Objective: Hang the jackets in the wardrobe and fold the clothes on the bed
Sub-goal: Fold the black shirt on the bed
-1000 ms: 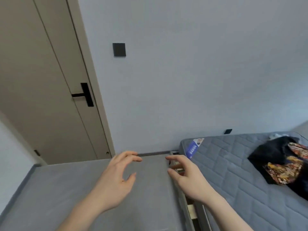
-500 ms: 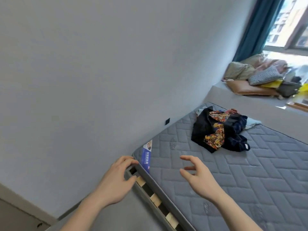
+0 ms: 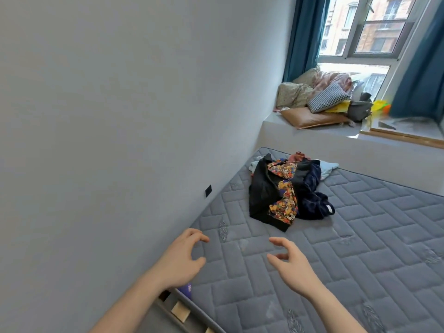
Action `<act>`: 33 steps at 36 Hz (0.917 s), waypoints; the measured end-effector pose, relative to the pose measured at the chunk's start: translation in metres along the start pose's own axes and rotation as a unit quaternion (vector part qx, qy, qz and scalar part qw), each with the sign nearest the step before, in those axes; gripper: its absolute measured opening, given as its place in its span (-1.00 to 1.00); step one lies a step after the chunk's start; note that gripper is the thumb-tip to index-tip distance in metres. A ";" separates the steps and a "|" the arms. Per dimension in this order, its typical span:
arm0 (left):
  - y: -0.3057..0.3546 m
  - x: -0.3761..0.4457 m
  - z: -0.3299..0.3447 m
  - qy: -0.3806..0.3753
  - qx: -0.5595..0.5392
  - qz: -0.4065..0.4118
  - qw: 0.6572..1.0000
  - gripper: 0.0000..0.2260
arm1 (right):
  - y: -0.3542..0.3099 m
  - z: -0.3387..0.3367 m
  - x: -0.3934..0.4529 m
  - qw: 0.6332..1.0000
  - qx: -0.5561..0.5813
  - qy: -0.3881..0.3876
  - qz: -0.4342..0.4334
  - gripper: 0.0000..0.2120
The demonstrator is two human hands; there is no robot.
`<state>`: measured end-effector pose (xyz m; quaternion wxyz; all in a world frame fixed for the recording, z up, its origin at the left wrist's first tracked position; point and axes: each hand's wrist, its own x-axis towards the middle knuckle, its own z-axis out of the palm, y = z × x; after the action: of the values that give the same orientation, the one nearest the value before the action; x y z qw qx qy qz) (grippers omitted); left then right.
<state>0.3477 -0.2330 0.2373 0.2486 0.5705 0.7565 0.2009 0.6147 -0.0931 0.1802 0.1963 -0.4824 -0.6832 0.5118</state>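
Observation:
A heap of clothes point(image 3: 286, 191) lies on the grey quilted mattress point(image 3: 360, 248) near its far corner by the wall. On top is a black jacket with a bright patterned lining, a dark navy garment lies beside it, and pale blue and pink pieces show underneath. My left hand point(image 3: 180, 260) hovers over the mattress's near corner, fingers loosely curled, holding nothing. My right hand point(image 3: 292, 267) floats over the mattress a little to the right, also empty with relaxed fingers. Both hands are well short of the heap.
A plain grey wall point(image 3: 108, 116) runs along the left of the bed. Behind the bed, a raised window ledge point(image 3: 312, 138) carries pillows and bedding point(image 3: 319, 97) under a window with blue curtains point(image 3: 300, 37). Wooden bed slats point(image 3: 180, 313) show at the mattress's near edge.
My view has swung right from the door and grey surface to the bed and window. The clothes heap now lies nearer the centre. Both hands stay raised and empty.

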 end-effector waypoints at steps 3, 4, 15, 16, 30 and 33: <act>-0.015 0.040 -0.002 -0.013 0.007 -0.006 1.000 -0.67 | 0.001 0.002 0.036 1.000 -0.018 -0.008 0.004 -0.68; -0.020 0.054 -0.001 -0.020 0.014 -0.009 1.000 -0.67 | 0.001 0.002 0.047 1.000 -0.023 -0.010 0.008 -0.68; -0.047 0.221 0.030 -0.169 0.080 0.005 0.982 -0.61 | 0.025 -0.038 0.140 0.995 -0.049 0.064 0.067 -0.61; -0.047 0.240 0.034 -0.182 0.086 0.014 0.979 -0.61 | 0.029 -0.042 0.147 0.993 -0.050 0.077 0.077 -0.60; -0.111 0.511 0.195 -0.308 0.173 0.040 0.935 -0.57 | 0.174 -0.042 0.276 0.948 -0.068 0.180 0.255 -0.53; -0.138 0.553 0.243 -0.323 0.223 0.045 0.919 -0.55 | 0.231 -0.027 0.304 0.938 -0.081 0.172 0.289 -0.47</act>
<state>0.2650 0.2673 -0.1186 0.3366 0.6783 0.6340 -0.1570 0.6017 0.1840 -0.0826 0.1148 -0.7544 -0.5089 0.3984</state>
